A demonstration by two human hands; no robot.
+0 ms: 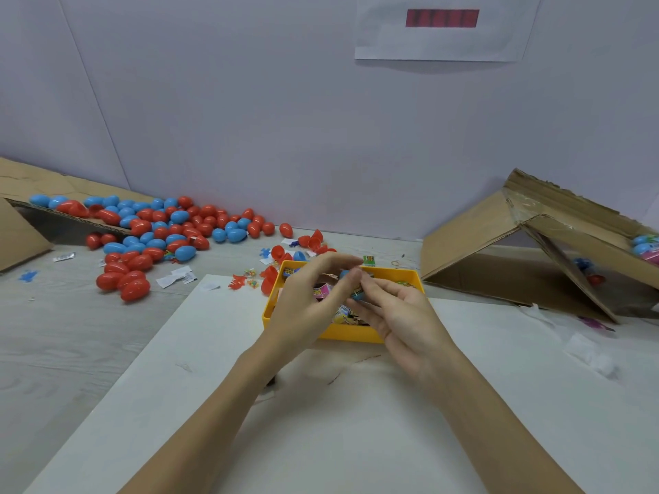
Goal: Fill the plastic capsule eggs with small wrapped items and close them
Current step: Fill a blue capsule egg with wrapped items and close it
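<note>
Both my hands meet over a yellow tray [356, 335] of small wrapped items [322, 291]. My right hand [403, 315] cradles a blue capsule egg [357, 292] in its fingertips; a colourful wrapped piece shows at the egg's mouth. My left hand [313, 294] curls over from the left, thumb and forefinger pinched at the top of that egg. Whether the egg is in one piece or two halves is hidden by the fingers. A big heap of red and blue eggs [157, 233] lies at the far left.
Open red halves [312, 240] and a blue half [299, 256] lie behind the tray, with loose wrappers [176, 278]. A tilted cardboard box [535, 244] with a few eggs stands at right, flattened cardboard [21, 222] at left. A white board [338, 404] lies under my arms.
</note>
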